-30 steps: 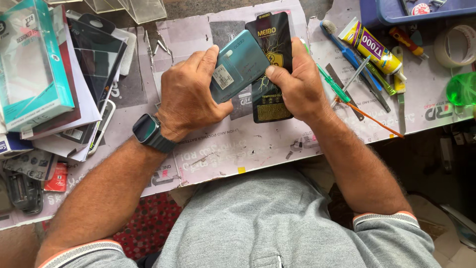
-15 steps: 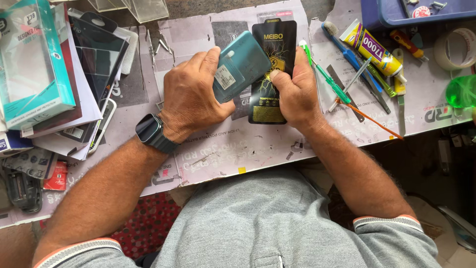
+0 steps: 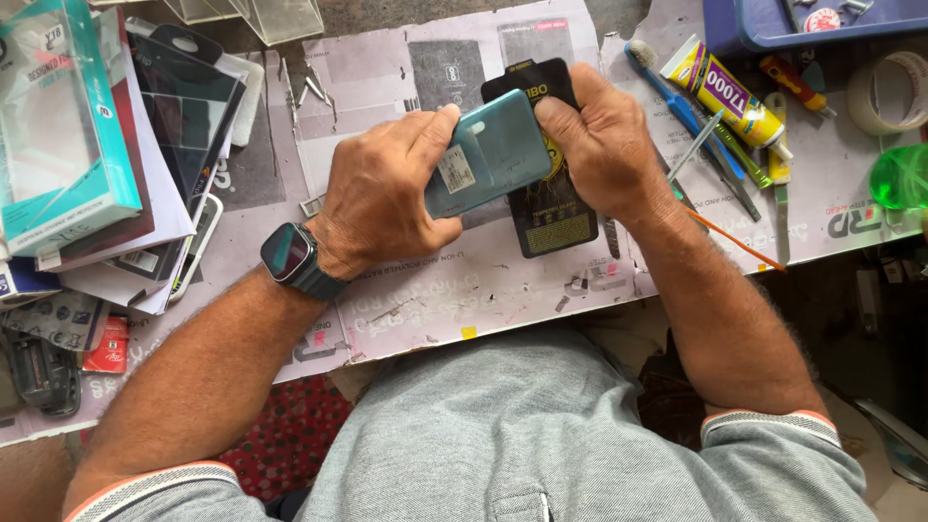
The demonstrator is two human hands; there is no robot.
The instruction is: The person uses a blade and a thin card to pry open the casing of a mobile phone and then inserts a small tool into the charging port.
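A: Teal-cased phone [image 3: 488, 153], seen back side up with a pale sticker on it, sits above the middle of the paper-covered bench [image 3: 464, 290]. What holds it?

B: The left hand [image 3: 382, 193] grips its near end, fingers curled together along the upper edge and the thumb along the lower edge. A dark smartwatch [image 3: 290, 256] is on that wrist.

A: And the other hand?

B: The right hand [image 3: 599, 140] closes on the phone's far end, fingers bent and pressed together; whether it also pinches the black flat packet [image 3: 546, 217] lying under the phone cannot be told.

A: Surroundings?

B: A yellow glue tube [image 3: 725, 92], a blue toothbrush [image 3: 667, 87] and thin hand tools [image 3: 720, 159] lie just right of the right hand. A stack of boxed accessories [image 3: 68, 126] stands well apart at the left edge. A tape roll [image 3: 884, 92] and a green bottle [image 3: 899, 174] are at the far right
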